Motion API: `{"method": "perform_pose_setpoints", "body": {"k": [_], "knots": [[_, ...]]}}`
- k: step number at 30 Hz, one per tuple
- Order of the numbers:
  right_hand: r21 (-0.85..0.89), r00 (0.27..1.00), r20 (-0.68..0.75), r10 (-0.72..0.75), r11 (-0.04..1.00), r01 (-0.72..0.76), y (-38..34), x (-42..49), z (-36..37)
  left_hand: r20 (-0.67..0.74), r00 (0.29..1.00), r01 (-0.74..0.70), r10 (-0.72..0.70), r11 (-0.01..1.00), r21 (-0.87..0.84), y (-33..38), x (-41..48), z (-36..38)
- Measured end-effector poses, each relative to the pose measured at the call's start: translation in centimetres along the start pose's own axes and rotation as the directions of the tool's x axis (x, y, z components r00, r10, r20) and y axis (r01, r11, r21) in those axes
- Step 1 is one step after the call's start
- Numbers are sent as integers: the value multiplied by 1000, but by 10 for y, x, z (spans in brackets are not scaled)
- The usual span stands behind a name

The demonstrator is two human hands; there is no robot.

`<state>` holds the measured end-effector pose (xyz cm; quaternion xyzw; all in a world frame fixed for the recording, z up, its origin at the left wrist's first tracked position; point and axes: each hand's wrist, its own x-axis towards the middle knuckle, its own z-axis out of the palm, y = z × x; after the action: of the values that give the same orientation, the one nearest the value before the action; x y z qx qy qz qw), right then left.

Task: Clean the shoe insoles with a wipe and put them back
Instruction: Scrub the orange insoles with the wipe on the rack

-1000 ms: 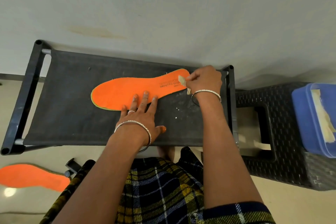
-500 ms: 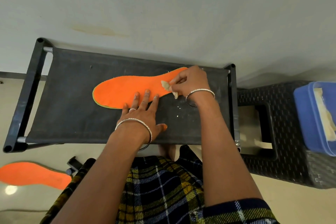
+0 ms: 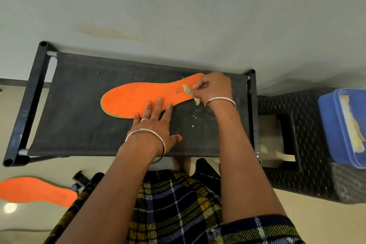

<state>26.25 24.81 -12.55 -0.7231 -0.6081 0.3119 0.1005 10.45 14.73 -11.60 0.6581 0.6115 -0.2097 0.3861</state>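
Note:
An orange insole (image 3: 138, 97) lies flat on a black fabric stool (image 3: 79, 121), toe to the left and heel to the right. My left hand (image 3: 156, 123) presses its near edge with straight, spread fingers. Over the heel end, my right hand (image 3: 213, 89) pinches a small crumpled beige wipe (image 3: 188, 91) against the insole. A second orange insole (image 3: 35, 191) lies on the floor at the lower left.
A black woven plastic stool (image 3: 309, 144) stands to the right, with a blue lidded box (image 3: 336, 125) holding beige wipes on it. A small black object (image 3: 79, 180) lies on the floor by my knee. The wall is just behind the fabric stool.
My right hand slid the wipe leftward along the heel area, then back right toward the heel end. The left hand has stayed pressing the insole.

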Motion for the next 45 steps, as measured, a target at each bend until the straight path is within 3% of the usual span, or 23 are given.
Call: {"method": "perform_pose_setpoints", "body": {"k": [3, 5, 12, 19, 23, 27, 32, 34, 36, 41, 43, 45], "knots": [[-18, 979, -174, 107, 994, -112, 14, 3, -10, 7, 1000, -2, 2, 1000, -3, -1, -1, -1], [-59, 972, -199, 123, 989, -137, 13, 2, -10, 7, 1000, -3, 3, 1000, -2, -2, -1, -1], [-36, 992, 116, -54, 998, 58, -22, -10, 12, 2, 1000, 7, -7, 1000, -5, -1, 2, 1], [26, 962, -236, 137, 991, -134, 3, -2, 3, 13, 1000, 4, -4, 1000, 1, -4, -1, 0], [73, 995, -99, -17, 997, 24, -19, -9, 22, 18, 1000, 13, -13, 1000, 1, -4, -2, 0], [73, 980, 43, -192, 979, 189, -28, -12, 34, 27, 1000, 17, -17, 1000, 8, -6, -2, 0], [38, 956, -294, 15, 999, -4, -1, 0, 13, 41, 999, -1, 0, 999, 34, -8, -5, -1], [14, 941, -336, 31, 1000, -27, 0, -1, 12, 50, 999, -4, 2, 999, 37, -8, -6, -2], [17, 958, -288, -4, 1000, 9, -9, -5, 21, 59, 998, -6, 4, 999, 39, -8, -6, -2], [54, 966, 27, -258, 965, 256, -36, -12, 52, 70, 998, -9, 7, 1000, 21, -7, -6, -1], [33, 968, 33, -251, 968, 249, -35, -8, 49, 73, 997, -7, 6, 1000, 17, -8, -7, -1], [7, 984, -88, -152, 988, 153, -24, -3, 38, 75, 997, -5, 4, 1000, 15, -8, -7, -1]]}}
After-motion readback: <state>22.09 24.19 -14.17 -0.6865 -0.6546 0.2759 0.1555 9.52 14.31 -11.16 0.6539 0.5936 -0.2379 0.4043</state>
